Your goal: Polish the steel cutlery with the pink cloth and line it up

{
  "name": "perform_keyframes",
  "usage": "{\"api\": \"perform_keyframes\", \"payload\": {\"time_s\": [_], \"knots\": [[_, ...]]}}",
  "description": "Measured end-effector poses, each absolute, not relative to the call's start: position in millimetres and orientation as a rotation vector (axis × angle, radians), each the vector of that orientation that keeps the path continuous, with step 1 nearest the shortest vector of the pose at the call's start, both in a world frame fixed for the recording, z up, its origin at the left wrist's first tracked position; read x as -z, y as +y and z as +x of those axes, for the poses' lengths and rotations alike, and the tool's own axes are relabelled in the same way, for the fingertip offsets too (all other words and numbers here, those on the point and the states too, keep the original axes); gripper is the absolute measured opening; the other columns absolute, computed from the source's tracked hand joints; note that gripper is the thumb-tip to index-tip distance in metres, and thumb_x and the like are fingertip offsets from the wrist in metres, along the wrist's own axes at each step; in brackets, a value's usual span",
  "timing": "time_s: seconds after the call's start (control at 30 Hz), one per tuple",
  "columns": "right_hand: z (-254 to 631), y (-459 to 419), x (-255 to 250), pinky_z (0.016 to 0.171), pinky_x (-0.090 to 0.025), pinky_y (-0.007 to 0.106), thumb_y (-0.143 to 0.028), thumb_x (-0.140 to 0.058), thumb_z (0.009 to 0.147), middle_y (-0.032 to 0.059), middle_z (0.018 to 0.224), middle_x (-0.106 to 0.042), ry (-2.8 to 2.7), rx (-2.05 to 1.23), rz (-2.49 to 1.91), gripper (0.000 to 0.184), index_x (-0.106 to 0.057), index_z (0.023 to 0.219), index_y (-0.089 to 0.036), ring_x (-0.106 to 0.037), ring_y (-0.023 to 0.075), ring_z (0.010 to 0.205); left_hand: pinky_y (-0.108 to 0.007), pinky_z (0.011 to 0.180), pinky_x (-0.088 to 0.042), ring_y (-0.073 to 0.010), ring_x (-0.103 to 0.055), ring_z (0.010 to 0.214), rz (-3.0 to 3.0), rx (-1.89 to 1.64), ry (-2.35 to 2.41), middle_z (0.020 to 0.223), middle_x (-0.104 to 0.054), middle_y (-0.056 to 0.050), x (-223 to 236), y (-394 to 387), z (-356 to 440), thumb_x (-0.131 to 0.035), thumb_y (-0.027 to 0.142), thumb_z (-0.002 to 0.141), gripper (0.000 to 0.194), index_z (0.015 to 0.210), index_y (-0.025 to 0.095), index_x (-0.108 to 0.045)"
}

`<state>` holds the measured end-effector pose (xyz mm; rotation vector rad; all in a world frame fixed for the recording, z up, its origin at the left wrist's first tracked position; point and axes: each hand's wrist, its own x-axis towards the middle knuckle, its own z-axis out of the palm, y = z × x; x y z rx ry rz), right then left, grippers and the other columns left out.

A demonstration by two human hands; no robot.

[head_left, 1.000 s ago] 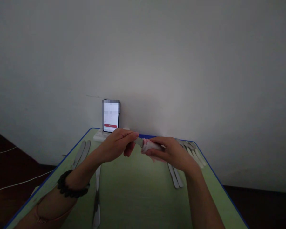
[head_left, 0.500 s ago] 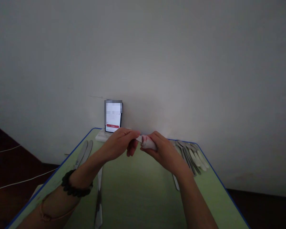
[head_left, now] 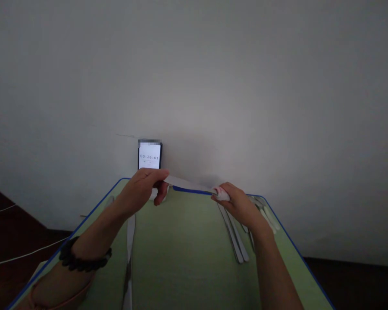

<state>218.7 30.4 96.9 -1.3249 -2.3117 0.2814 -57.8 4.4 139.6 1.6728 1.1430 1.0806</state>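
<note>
My left hand [head_left: 145, 186] pinches one end of a table knife [head_left: 186, 184] held level above the far edge of the green table [head_left: 184, 258]. My right hand [head_left: 237, 204] is closed round a small pinkish-white cloth [head_left: 220, 192] wrapped on the knife's other end. The two hands are about a knife's length apart. A dark bead bracelet [head_left: 80, 260] is on my left wrist.
Two knives [head_left: 234, 234] lie under my right wrist, with several spoons [head_left: 267, 213] beyond them at the right edge. Another knife [head_left: 129, 254] lies along my left forearm. A lit phone [head_left: 149, 155] leans on the white wall at the back. White cables [head_left: 16, 256] cross the dark floor at left.
My hands have drawn apart: the right hand and the cloth slid rightward along the knife, baring the blade. The knife's exposed length has grown from almost nothing.
</note>
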Motion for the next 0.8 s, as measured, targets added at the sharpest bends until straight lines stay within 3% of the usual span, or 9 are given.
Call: {"api": "perform_keyframes", "payload": {"time_s": [0.3, 0.57, 0.7, 0.8], "knots": [[176, 12, -109, 0.070, -0.040, 0.026, -0.030, -0.054, 0.089, 0.0052, 0.089, -0.059, -2.449, -0.371, -1.228, 0.014, -0.061, 0.090, -0.018, -0.054, 0.0157, 0.078, -0.024, 0.056, -0.041, -0.0126, -0.053, 0.048, 1.821, -0.732, 1.084, 0.046, -0.056, 0.000, -134, 2, -39, -0.032, 0.044, 0.090, 0.052, 0.050, 0.018, -0.053], [177, 13, -110, 0.068, -0.039, 0.026, -0.031, -0.050, 0.091, 0.0057, 0.087, -0.059, -2.448, -0.385, -1.255, 0.018, -0.060, 0.089, -0.017, -0.054, 0.0158, 0.074, -0.026, 0.059, -0.042, -0.0141, -0.053, 0.056, 1.935, -0.778, 1.153, 0.056, -0.054, 0.001, -122, 4, -27, -0.027, 0.045, 0.094, 0.048, 0.062, 0.018, -0.052], [181, 15, -111, 0.065, -0.039, 0.026, -0.035, -0.053, 0.089, 0.0057, 0.083, -0.061, -2.381, -0.418, -1.288, 0.020, -0.060, 0.084, -0.017, -0.055, 0.0165, 0.072, -0.032, 0.077, -0.046, -0.0174, -0.054, 0.079, 2.139, -1.199, 1.355, 0.088, -0.055, -0.005, -106, 17, -29, -0.029, 0.035, 0.095, 0.030, 0.084, 0.018, -0.051], [182, 15, -113, 0.063, -0.039, 0.027, -0.038, -0.052, 0.088, 0.0059, 0.079, -0.062, -2.334, -0.387, -1.294, 0.023, -0.059, 0.080, -0.017, -0.055, 0.0169, 0.069, -0.041, 0.088, -0.046, -0.0245, -0.050, 0.105, 2.214, -1.390, 1.542, 0.114, -0.046, -0.015, -83, 33, -38, -0.044, 0.030, 0.090, 0.022, 0.106, 0.015, -0.046]]}}
